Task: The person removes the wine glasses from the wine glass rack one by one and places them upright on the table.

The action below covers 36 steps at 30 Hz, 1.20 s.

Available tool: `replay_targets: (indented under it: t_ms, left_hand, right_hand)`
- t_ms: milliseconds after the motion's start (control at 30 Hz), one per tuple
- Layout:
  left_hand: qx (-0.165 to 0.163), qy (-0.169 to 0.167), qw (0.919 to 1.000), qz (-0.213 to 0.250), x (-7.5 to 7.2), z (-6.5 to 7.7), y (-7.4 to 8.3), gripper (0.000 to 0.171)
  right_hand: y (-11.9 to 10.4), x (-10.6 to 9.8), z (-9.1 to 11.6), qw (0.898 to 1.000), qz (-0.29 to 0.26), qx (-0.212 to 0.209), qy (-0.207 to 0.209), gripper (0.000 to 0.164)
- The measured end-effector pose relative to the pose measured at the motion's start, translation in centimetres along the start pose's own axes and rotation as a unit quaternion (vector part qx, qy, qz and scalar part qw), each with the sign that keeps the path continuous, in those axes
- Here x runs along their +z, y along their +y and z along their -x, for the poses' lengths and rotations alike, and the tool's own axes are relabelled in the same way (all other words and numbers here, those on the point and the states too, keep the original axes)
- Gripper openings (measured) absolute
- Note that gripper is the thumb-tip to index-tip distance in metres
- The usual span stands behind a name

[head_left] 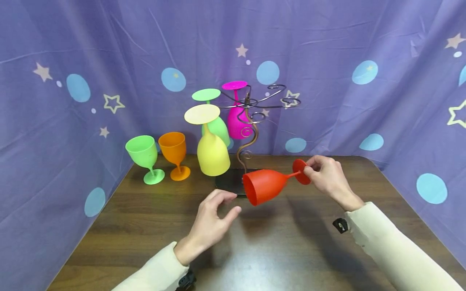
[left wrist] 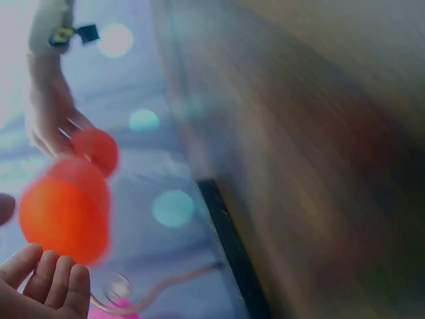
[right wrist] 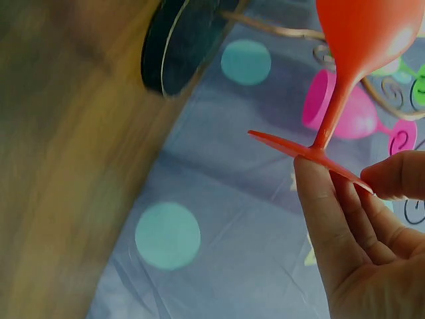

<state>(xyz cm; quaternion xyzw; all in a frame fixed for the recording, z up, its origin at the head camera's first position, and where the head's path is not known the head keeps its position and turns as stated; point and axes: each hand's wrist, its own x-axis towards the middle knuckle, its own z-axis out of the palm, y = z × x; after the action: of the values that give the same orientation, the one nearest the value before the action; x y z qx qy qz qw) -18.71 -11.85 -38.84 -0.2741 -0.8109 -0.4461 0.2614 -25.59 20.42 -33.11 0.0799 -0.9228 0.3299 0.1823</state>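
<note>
My right hand point(head_left: 327, 178) pinches the round foot of a red plastic goblet point(head_left: 267, 184), thumb on one face and fingers on the other. The goblet lies sideways in the air, its mouth toward the left. Close to that mouth is my left hand point(head_left: 212, 218), thumb and fingers spread apart with nothing between them. Behind stands a metal glass rack point(head_left: 251, 103) with curled arms on top. Upside down from its arms hang a yellow goblet point(head_left: 212, 155), a green goblet point(head_left: 219, 130) and a magenta goblet point(head_left: 238, 121).
Left of the rack, a light green goblet point(head_left: 142, 151) and an orange goblet point(head_left: 173, 149) stand upright on the wooden table point(head_left: 145, 226). The rack's black base point(head_left: 229, 182) sits near the back. A purple patterned curtain point(head_left: 120, 36) encloses the table's back and sides.
</note>
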Motion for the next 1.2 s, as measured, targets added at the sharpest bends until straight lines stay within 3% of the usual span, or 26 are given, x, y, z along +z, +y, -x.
replay_targets:
  t_ms: [133, 267, 533, 700, 867, 1200]
  left_hand:
    - [0.019, -0.027, 0.9993, 0.017, 0.1, 0.2, 1.9, 0.033]
    - [0.042, -0.035, 0.9985, 0.009, 0.5, 0.3, 2.7, 0.036]
    - [0.002, 0.012, 0.9988, 0.048, 1.1, 0.4, 2.7, 0.04]
    - [-0.015, 0.023, 0.9985, 0.047, 1.3, 0.4, 2.5, 0.035]
    - [-0.011, 0.032, 0.9988, 0.036, 1.3, 0.3, 2.4, 0.024]
    - [0.011, 0.048, 0.9986, 0.019, 0.5, 0.2, 2.6, 0.023]
  right_hand:
    - [-0.4, 1.2, 0.9, 0.999, -0.035, 0.023, -0.024, 0.009]
    - [-0.5, 2.2, 1.8, 0.995, -0.07, 0.046, -0.046, 0.01]
    - [-0.3, 3.8, 2.9, 0.989, -0.115, 0.068, -0.057, 0.009]
    - [-0.3, 4.6, 3.2, 0.984, -0.147, 0.078, -0.068, 0.01]
    - [-0.5, 5.3, 3.3, 0.978, -0.17, 0.087, -0.08, 0.01]
    - [-1.1, 6.0, 3.8, 0.961, -0.233, 0.105, -0.109, 0.011]
